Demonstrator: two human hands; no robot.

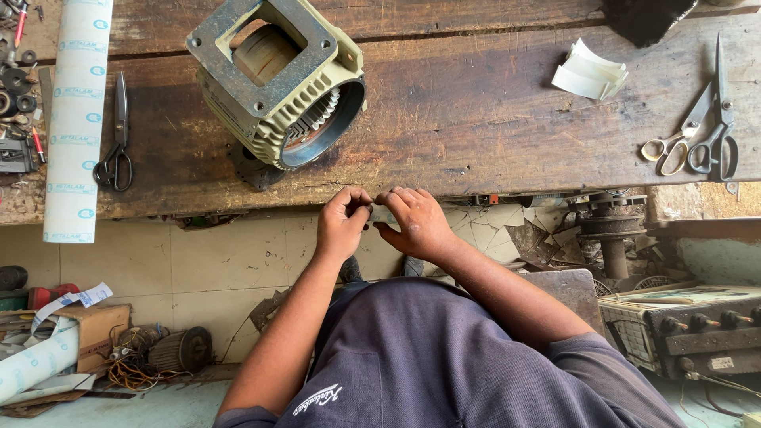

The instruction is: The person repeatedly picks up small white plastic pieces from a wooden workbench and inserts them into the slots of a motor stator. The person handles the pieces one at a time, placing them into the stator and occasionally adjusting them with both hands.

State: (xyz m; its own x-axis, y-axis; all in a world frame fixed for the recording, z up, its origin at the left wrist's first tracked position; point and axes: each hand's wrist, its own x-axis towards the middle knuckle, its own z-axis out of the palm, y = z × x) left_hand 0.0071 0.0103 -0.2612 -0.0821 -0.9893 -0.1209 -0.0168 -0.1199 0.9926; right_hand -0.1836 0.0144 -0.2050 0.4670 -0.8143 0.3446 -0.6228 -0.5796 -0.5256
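Note:
My left hand [342, 223] and my right hand [416, 221] meet at the near edge of the wooden workbench [476, 119]. Together they pinch a small pale strip [381, 213], most of it hidden by my fingers. Just beyond the hands, a pale green motor housing [277, 83] lies tilted on the bench, its open round end showing the slotted stator core. My arms reach forward over my dark blue shirt.
A white printed roll [77, 119] and black scissors [116, 139] lie at the left. Folded white paper pieces [588, 74] and two more scissors [705, 131] lie at the right. Small parts clutter the far left edge. A cardboard box [95, 333], wires and machine parts sit on the floor.

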